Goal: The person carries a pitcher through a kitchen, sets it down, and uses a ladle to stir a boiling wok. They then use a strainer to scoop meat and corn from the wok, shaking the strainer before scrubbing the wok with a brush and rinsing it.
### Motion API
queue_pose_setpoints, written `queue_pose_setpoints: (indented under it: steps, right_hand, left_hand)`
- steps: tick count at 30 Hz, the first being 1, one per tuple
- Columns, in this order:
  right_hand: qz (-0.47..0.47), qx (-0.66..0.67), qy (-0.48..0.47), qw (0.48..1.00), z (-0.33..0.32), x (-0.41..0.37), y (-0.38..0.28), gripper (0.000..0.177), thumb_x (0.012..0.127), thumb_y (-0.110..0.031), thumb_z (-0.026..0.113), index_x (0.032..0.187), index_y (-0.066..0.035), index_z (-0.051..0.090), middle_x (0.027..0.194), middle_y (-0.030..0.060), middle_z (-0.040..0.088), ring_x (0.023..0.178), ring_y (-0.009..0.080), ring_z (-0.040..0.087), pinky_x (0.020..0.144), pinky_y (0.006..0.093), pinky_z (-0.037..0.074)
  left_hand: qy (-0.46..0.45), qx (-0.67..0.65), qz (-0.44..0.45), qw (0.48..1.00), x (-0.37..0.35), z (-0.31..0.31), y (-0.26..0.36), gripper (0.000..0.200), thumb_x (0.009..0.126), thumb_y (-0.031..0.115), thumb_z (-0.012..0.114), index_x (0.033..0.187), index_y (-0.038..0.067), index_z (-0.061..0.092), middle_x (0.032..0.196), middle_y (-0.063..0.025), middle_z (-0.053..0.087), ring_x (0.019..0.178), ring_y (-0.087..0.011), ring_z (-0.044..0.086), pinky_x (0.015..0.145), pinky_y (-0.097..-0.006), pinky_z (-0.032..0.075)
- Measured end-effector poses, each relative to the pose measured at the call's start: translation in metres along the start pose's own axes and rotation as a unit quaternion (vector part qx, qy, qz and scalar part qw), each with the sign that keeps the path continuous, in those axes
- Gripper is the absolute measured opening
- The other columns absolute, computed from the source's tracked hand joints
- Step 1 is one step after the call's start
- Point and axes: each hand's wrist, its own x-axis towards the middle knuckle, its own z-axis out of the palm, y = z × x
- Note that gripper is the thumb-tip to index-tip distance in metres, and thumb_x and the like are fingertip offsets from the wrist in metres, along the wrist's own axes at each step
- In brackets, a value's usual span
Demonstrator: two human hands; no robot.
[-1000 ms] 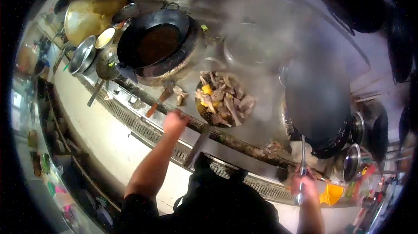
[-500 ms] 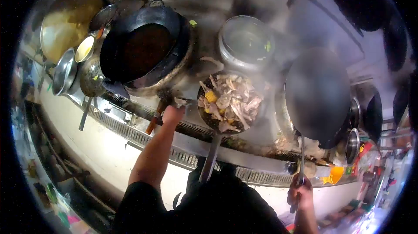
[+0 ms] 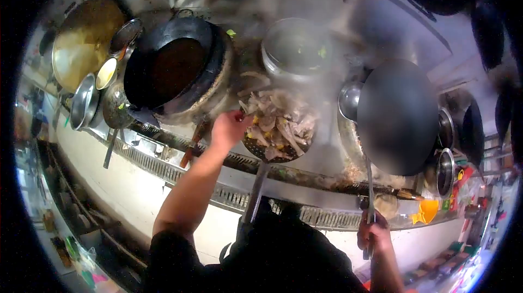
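Observation:
My left hand (image 3: 229,128) is at the left edge of a round perforated strainer (image 3: 278,156), its fingers curled together against the food; what they pinch is hidden. Pale bony meat pieces (image 3: 280,118) fill the strainer, with bits of yellow corn (image 3: 256,121) among them. The strainer's long handle points down toward my body, with neither hand on it. Off to the right, my right hand (image 3: 374,232) is wrapped round the long metal handle of a ladle (image 3: 349,100). The ladle's bowl shows beside a large dark wok (image 3: 399,121), which looks blurred.
Left of the strainer a big black wok (image 3: 222,75) holds dark liquid. Behind the strainer a steaming metal pot (image 3: 271,65) contains cloudy liquid. Bowls and a smaller strainer (image 3: 117,110) stand at the far left. A yellow-orange object (image 3: 427,211) lies at the right edge.
My left hand has moved up and right to the strainer's edge from beside it, where a meat piece was at its fingers. More of the ladle's bowl shows. The view has shifted slightly.

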Motion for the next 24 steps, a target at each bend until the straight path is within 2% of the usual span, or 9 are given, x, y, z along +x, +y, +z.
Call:
queue_pose_setpoints:
  steps: [3, 7, 9, 11, 14, 16, 20, 23, 24]
  right_hand:
    - [-0.024, -0.010, 0.011, 1.000, -0.017, -0.003, 0.008, 0.050, 0.074, -0.017, 0.072, 0.115, -0.002, 0.048, 0.068, 0.0092, 0.054, 0.050, 0.0204, 0.053, 0.040, 0.0320, 0.044]
    - [-0.031, -0.006, 0.001, 1.000, -0.026, -0.011, 0.010, 0.049, 0.074, -0.012, 0.070, 0.116, -0.002, 0.047, 0.070, 0.0101, 0.055, 0.050, 0.0211, 0.053, 0.041, 0.0323, 0.044]
    - [-0.038, -0.008, 0.008, 0.999, -0.039, -0.011, 0.014, 0.048, 0.073, -0.008, 0.066, 0.117, -0.002, 0.047, 0.070, 0.0105, 0.055, 0.051, 0.0214, 0.053, 0.041, 0.0327, 0.045]
    - [-0.039, -0.002, 0.017, 0.999, -0.033, -0.011, 0.010, 0.046, 0.073, -0.006, 0.064, 0.116, -0.002, 0.047, 0.069, 0.0108, 0.055, 0.050, 0.0214, 0.054, 0.041, 0.0329, 0.045]
    - [-0.046, -0.039, 0.061, 0.996, -0.019, 0.000, 0.002, 0.038, 0.072, -0.006, 0.061, 0.107, -0.003, 0.048, 0.060, 0.0093, 0.051, 0.042, 0.0197, 0.049, 0.035, 0.0307, 0.040]
    - [-0.061, -0.083, 0.076, 0.992, -0.015, 0.010, -0.004, 0.031, 0.072, -0.010, 0.062, 0.099, -0.004, 0.047, 0.051, 0.0079, 0.048, 0.034, 0.0186, 0.046, 0.030, 0.0287, 0.038]
    - [-0.061, -0.057, 0.056, 0.995, -0.003, 0.018, -0.015, 0.029, 0.073, -0.007, 0.058, 0.100, -0.004, 0.048, 0.051, 0.0085, 0.047, 0.034, 0.0187, 0.046, 0.030, 0.0290, 0.037]
    - [-0.051, -0.047, 0.056, 0.996, 0.003, 0.023, -0.017, 0.029, 0.073, -0.007, 0.058, 0.100, -0.004, 0.049, 0.051, 0.0086, 0.048, 0.033, 0.0194, 0.045, 0.030, 0.0300, 0.037]
    - [-0.050, -0.045, 0.056, 0.996, 0.003, 0.025, -0.017, 0.029, 0.073, -0.007, 0.058, 0.100, -0.004, 0.049, 0.051, 0.0086, 0.048, 0.033, 0.0194, 0.045, 0.030, 0.0300, 0.037]
  left_hand:
    - [0.006, 0.160, -0.075, 0.984, 0.010, 0.034, 0.001, 0.042, 0.075, 0.045, 0.065, 0.094, 0.007, 0.066, 0.082, -0.0135, 0.067, 0.079, -0.0340, 0.063, 0.068, -0.0410, 0.049]
    - [0.087, 0.096, -0.066, 0.989, -0.025, 0.033, 0.003, 0.056, 0.077, 0.057, 0.056, 0.102, 0.007, 0.060, 0.084, -0.0132, 0.066, 0.083, -0.0353, 0.062, 0.072, -0.0428, 0.050]
    - [-0.033, 0.123, -0.110, 0.986, -0.057, 0.029, 0.001, 0.057, 0.078, 0.056, 0.057, 0.100, 0.003, 0.060, 0.082, -0.0157, 0.066, 0.083, -0.0363, 0.062, 0.072, -0.0441, 0.049]
    - [-0.155, 0.179, -0.038, 0.971, -0.098, 0.056, -0.041, 0.063, 0.075, 0.057, 0.060, 0.098, -0.001, 0.058, 0.082, -0.0201, 0.065, 0.084, -0.0365, 0.062, 0.074, -0.0445, 0.049]
    - [-0.181, 0.150, -0.057, 0.970, -0.156, 0.088, -0.070, 0.062, 0.072, 0.051, 0.064, 0.098, -0.004, 0.056, 0.086, -0.0244, 0.063, 0.087, -0.0368, 0.063, 0.076, -0.0448, 0.049]
    - [-0.237, 0.023, -0.134, 0.962, -0.169, 0.097, -0.070, 0.058, 0.070, 0.043, 0.067, 0.101, -0.004, 0.054, 0.090, -0.0263, 0.063, 0.090, -0.0369, 0.062, 0.078, -0.0451, 0.049]
    - [-0.261, 0.059, -0.142, 0.953, -0.176, 0.094, -0.089, 0.052, 0.070, 0.035, 0.067, 0.100, -0.005, 0.054, 0.090, -0.0247, 0.063, 0.088, -0.0374, 0.062, 0.076, -0.0455, 0.049]
    - [-0.259, 0.011, -0.169, 0.951, -0.192, 0.062, -0.104, 0.047, 0.072, 0.035, 0.067, 0.098, -0.002, 0.055, 0.083, -0.0199, 0.064, 0.076, -0.0325, 0.065, 0.069, -0.0426, 0.052]
    - [-0.264, 0.026, -0.100, 0.959, -0.200, 0.056, -0.123, 0.044, 0.074, 0.035, 0.067, 0.096, -0.001, 0.055, 0.079, -0.0172, 0.064, 0.068, -0.0287, 0.065, 0.063, -0.0400, 0.052]
